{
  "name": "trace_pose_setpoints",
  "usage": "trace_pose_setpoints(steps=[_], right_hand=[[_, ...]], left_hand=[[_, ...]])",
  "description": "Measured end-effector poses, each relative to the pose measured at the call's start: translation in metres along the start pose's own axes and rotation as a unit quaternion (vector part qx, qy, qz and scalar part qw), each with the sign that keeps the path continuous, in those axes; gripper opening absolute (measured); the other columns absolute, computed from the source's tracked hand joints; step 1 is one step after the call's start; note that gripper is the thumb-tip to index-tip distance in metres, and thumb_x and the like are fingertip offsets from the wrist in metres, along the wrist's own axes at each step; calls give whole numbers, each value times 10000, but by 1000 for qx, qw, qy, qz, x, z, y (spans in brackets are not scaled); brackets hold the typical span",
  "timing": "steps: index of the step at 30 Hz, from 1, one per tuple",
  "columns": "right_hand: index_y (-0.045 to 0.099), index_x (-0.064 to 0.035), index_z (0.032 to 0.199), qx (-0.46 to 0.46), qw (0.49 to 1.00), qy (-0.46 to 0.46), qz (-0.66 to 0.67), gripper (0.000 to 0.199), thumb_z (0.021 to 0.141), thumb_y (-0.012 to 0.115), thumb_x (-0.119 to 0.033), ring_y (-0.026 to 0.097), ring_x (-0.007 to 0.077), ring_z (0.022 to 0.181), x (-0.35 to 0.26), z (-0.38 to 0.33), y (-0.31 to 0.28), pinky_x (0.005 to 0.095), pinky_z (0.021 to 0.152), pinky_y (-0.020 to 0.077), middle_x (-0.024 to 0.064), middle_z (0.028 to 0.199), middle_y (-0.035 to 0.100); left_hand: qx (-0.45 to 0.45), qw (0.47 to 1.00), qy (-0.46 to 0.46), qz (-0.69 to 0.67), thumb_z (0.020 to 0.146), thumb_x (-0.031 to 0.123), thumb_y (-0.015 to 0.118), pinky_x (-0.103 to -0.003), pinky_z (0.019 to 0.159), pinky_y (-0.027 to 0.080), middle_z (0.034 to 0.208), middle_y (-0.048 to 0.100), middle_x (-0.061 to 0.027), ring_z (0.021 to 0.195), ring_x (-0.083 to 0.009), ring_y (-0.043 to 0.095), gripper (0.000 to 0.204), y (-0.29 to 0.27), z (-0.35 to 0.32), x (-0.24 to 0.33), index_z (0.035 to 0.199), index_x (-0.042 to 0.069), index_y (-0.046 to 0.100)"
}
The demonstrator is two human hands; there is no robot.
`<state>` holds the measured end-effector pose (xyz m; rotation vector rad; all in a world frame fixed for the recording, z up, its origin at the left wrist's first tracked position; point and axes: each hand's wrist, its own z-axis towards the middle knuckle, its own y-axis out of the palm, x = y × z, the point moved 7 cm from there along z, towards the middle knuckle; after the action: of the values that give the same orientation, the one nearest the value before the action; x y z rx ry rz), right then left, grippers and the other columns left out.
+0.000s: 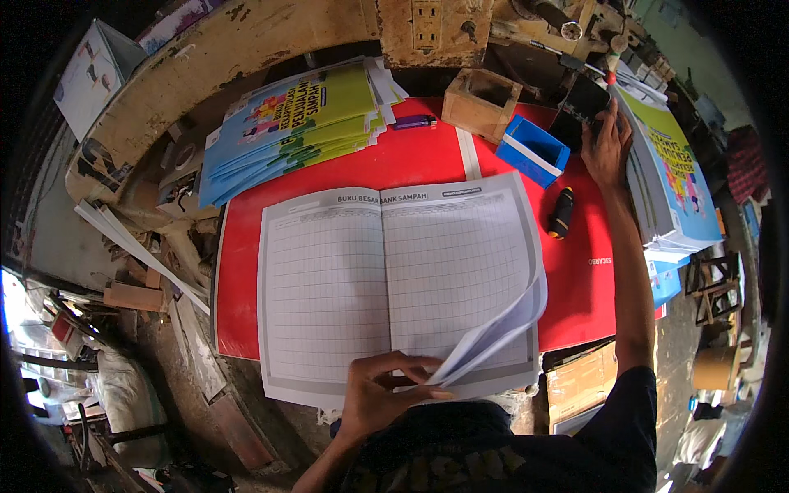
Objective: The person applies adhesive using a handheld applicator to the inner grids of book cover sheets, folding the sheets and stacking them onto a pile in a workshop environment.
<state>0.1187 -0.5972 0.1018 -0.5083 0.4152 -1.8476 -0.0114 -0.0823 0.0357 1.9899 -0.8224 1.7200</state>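
Note:
An open ledger book with ruled grid pages lies on a red mat. My left hand rests at the book's near edge, with the thumb and fingers pinching several lifted right-hand pages that curl upward. My right hand reaches far to the right, fingers on a black phone that leans by a tall stack of colourful books.
A fanned pile of blue and green book covers lies at the back left. A wooden box, a blue box, a purple marker and a black-and-yellow cutter sit on the mat. Wood scraps clutter the left.

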Motion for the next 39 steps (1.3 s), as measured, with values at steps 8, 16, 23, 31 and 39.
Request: trace_pose_setpoints(steps=[8, 16, 23, 31, 39], right_hand=[[228, 44, 1595, 3, 1000, -7, 27, 861, 925, 710, -202, 473, 438, 1332, 4, -1, 2, 554, 1165, 282, 137, 1246, 657], [199, -32, 1628, -27, 999, 22, 5, 879, 936, 708, -219, 434, 419, 1375, 0, 3, 1, 557, 1175, 269, 122, 1259, 657], [502, 17, 1360, -1, 984, 126, 129, 481, 968, 697, -184, 599, 425, 1212, -14, -24, -51, 501, 1035, 444, 234, 1228, 663], [416, 66, 1453, -156, 915, 222, 297, 843, 882, 798, -422, 658, 436, 1096, -92, -114, -80, 477, 936, 520, 306, 1230, 648], [347, 96, 1484, -170, 930, 229, 233, 888, 856, 797, -342, 601, 489, 1135, -85, -118, -76, 533, 973, 486, 331, 1261, 614]], left_hand=[[489, 861, 32, -135, 1035, 113, 638, -278, 653, 500, 940, 578, -21, 813, -121, 593, 139, -76, -70, -27, 1053, 28, 529], [623, 775, 45, 99, 976, 202, 710, -531, 1176, 373, 1539, 342, -266, 1404, -392, 416, 775, -110, -121, -50, 1550, 33, 217], [322, 855, 106, 393, 962, 171, 701, -555, 1249, 288, 1614, 338, -220, 1536, -378, 279, 562, -80, -54, 36, 1472, 73, 489], [48, 836, 145, 528, 949, 554, 654, -625, 1262, 130, 1700, 194, -193, 1575, -395, 175, 777, -22, 25, -1, 1607, 251, 374], [73, 839, 138, 522, 938, 585, 643, -682, 1233, 117, 1704, 144, -211, 1577, -435, 115, 838, -5, 30, -9, 1625, 222, 331]])
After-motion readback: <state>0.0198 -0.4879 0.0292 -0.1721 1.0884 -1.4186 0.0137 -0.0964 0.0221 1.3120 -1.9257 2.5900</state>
